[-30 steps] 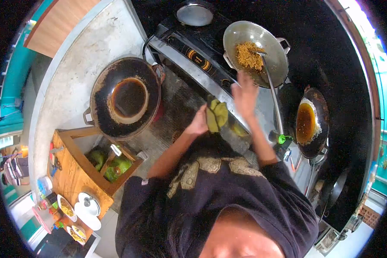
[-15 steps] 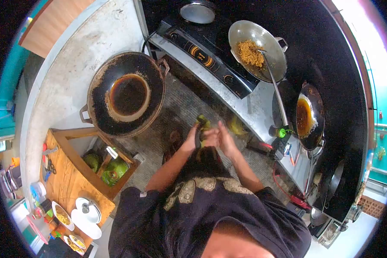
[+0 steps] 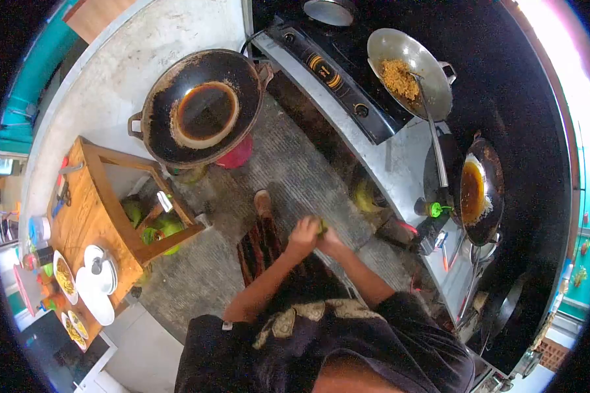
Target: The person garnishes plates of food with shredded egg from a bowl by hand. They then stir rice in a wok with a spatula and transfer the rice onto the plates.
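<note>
In front of my body, my left hand (image 3: 301, 237) and my right hand (image 3: 332, 242) are together, fingers curled. A small crumpled green cloth (image 3: 322, 227) shows between them; most of it is hidden by the fingers. To the upper right, a metal wok (image 3: 432, 69) on the stove (image 3: 334, 75) holds fried rice (image 3: 400, 80), and a long-handled spatula (image 3: 432, 141) leans in it. A second wok (image 3: 495, 170) with brown oil stands beyond my right arm.
A big dark wok (image 3: 157, 118) with brown liquid stands at upper left. A wooden table (image 3: 98, 203) at left bears plates of food and lidded white dishes (image 3: 98, 288). A green-capped bottle (image 3: 429, 209) lies on the counter (image 3: 400, 157). Green gas cylinders (image 3: 167, 232) sit beneath the table.
My hands have come together around the green cloth and moved lower; the right hand was apart with fingers spread. The view has shifted, showing a foot and a pink object beneath the big wok.
</note>
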`<act>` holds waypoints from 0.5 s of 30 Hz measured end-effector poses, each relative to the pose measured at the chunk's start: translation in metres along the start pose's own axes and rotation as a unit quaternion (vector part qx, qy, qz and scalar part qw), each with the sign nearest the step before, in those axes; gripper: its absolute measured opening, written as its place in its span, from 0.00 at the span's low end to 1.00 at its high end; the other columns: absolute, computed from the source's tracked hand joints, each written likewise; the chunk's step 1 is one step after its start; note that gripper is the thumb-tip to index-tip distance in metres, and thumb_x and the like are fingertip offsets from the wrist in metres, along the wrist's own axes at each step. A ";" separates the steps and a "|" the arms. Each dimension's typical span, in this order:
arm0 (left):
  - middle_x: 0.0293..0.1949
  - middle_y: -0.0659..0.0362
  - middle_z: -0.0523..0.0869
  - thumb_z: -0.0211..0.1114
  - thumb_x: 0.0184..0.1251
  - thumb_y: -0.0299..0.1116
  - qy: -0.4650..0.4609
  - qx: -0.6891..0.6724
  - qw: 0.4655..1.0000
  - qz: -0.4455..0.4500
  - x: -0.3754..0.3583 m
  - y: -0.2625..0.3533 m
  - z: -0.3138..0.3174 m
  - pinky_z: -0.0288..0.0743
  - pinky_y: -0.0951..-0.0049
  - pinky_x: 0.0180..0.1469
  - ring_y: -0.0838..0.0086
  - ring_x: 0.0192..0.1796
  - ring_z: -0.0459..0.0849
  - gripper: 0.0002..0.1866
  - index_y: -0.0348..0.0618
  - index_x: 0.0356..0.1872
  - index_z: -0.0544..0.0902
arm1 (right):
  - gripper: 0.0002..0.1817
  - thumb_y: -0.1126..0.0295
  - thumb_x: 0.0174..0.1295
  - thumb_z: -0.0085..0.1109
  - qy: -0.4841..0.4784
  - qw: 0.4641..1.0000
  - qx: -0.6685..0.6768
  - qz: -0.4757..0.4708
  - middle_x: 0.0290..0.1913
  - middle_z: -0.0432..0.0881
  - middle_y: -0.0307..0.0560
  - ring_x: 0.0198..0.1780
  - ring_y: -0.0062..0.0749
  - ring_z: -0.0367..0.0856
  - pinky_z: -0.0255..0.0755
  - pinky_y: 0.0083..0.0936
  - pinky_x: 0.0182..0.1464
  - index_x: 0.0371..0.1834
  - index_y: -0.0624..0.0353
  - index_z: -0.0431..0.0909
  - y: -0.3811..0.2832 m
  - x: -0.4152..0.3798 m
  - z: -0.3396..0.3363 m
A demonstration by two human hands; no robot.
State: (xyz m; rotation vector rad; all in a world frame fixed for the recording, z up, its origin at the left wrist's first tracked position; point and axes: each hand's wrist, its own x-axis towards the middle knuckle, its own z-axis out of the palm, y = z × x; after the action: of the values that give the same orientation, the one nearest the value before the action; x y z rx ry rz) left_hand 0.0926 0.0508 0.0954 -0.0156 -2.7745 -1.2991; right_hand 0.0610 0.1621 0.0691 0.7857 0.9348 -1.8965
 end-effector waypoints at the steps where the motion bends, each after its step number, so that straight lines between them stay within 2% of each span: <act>1: 0.45 0.48 0.70 0.54 0.49 0.23 -0.039 0.010 0.999 0.016 -0.018 -0.003 0.011 0.69 0.56 0.44 0.47 0.43 0.73 0.21 0.43 0.48 0.67 | 0.19 0.54 0.61 0.43 -0.028 1.000 0.001 -0.007 0.45 0.75 0.47 0.41 0.32 0.76 0.72 0.33 0.42 0.44 0.59 0.71 0.013 -0.003 -0.028; 2: 0.45 0.48 0.69 0.55 0.49 0.23 -0.077 0.020 0.996 0.030 -0.036 -0.004 0.021 0.69 0.56 0.44 0.47 0.43 0.73 0.20 0.43 0.47 0.67 | 0.19 0.56 0.60 0.45 0.026 0.996 -0.083 0.008 0.42 0.76 0.47 0.38 0.31 0.77 0.72 0.32 0.39 0.44 0.59 0.71 0.021 -0.013 -0.043; 4: 0.45 0.46 0.70 0.55 0.49 0.24 -0.074 -0.048 0.994 -0.072 -0.064 0.010 0.031 0.70 0.57 0.43 0.48 0.41 0.74 0.21 0.41 0.48 0.68 | 0.19 0.58 0.57 0.49 0.132 0.959 -0.248 0.043 0.37 0.78 0.47 0.33 0.30 0.78 0.73 0.29 0.34 0.45 0.61 0.70 0.039 -0.031 -0.072; 5: 0.45 0.46 0.71 0.56 0.49 0.25 -0.073 -0.082 0.986 -0.121 -0.080 0.017 0.034 0.71 0.57 0.42 0.48 0.40 0.75 0.21 0.41 0.49 0.69 | 0.19 0.59 0.56 0.50 0.129 0.907 -0.395 0.075 0.34 0.79 0.47 0.31 0.29 0.78 0.72 0.28 0.33 0.45 0.62 0.70 0.045 -0.034 -0.086; 7: 0.46 0.44 0.73 0.56 0.49 0.27 -0.036 -0.077 0.982 -0.169 -0.127 -0.010 0.061 0.72 0.57 0.41 0.48 0.39 0.76 0.23 0.39 0.51 0.68 | 0.20 0.61 0.54 0.53 0.112 0.737 -0.654 0.126 0.28 0.80 0.46 0.27 0.28 0.78 0.72 0.25 0.31 0.45 0.64 0.69 0.061 -0.022 -0.125; 8: 0.46 0.43 0.73 0.56 0.50 0.28 -0.015 -0.074 0.979 -0.189 -0.150 -0.030 0.074 0.73 0.57 0.40 0.48 0.38 0.76 0.24 0.38 0.53 0.68 | 0.21 0.59 0.53 0.54 0.075 0.737 -0.668 0.066 0.25 0.79 0.46 0.26 0.27 0.78 0.71 0.25 0.31 0.45 0.65 0.70 0.071 -0.027 -0.138; 10: 0.47 0.41 0.74 0.54 0.56 0.32 -0.096 0.061 0.950 -0.292 -0.206 -0.068 0.074 0.74 0.58 0.38 0.48 0.36 0.78 0.26 0.35 0.57 0.64 | 0.24 0.56 0.53 0.54 0.002 0.725 -0.687 -0.054 0.19 0.78 0.44 0.22 0.26 0.77 0.71 0.24 0.30 0.44 0.66 0.70 0.092 -0.036 -0.158; 11: 0.48 0.40 0.73 0.53 0.59 0.35 -0.110 0.063 0.925 -0.359 -0.249 -0.097 0.076 0.74 0.59 0.38 0.48 0.36 0.78 0.26 0.33 0.57 0.64 | 0.33 0.51 0.50 0.59 0.078 0.724 -0.685 0.025 0.30 0.80 0.53 0.32 0.34 0.79 0.71 0.29 0.34 0.53 0.64 0.67 0.085 -0.053 -0.129; 12: 0.49 0.40 0.73 0.51 0.61 0.38 -0.126 0.065 0.895 -0.424 -0.277 -0.122 0.076 0.74 0.60 0.39 0.49 0.36 0.79 0.25 0.32 0.56 0.64 | 0.37 0.49 0.49 0.58 0.062 0.621 -0.781 -0.032 0.35 0.78 0.57 0.36 0.38 0.78 0.71 0.30 0.36 0.57 0.63 0.61 0.098 -0.052 -0.136; 14: 0.45 0.39 0.75 0.51 0.61 0.40 -0.106 0.008 0.892 -0.440 -0.289 -0.126 0.054 0.74 0.59 0.40 0.47 0.37 0.78 0.27 0.33 0.57 0.63 | 0.47 0.44 0.48 0.58 0.022 0.371 -0.919 -0.131 0.45 0.74 0.64 0.44 0.44 0.76 0.71 0.33 0.40 0.65 0.60 0.50 0.142 -0.062 -0.168; 15: 0.44 0.38 0.76 0.51 0.61 0.41 -0.096 -0.021 0.887 -0.451 -0.300 -0.123 0.039 0.73 0.58 0.41 0.46 0.38 0.78 0.27 0.34 0.58 0.62 | 0.47 0.44 0.49 0.57 -0.022 0.379 -0.921 -0.093 0.46 0.74 0.65 0.44 0.45 0.76 0.71 0.34 0.40 0.65 0.59 0.48 0.159 -0.062 -0.175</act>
State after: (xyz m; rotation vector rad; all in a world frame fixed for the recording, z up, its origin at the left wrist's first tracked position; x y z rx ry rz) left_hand 0.3842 0.0091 -0.0457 1.3562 -2.9979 -1.5427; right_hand 0.2563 0.2782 -0.0201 -0.8306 2.1881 0.0270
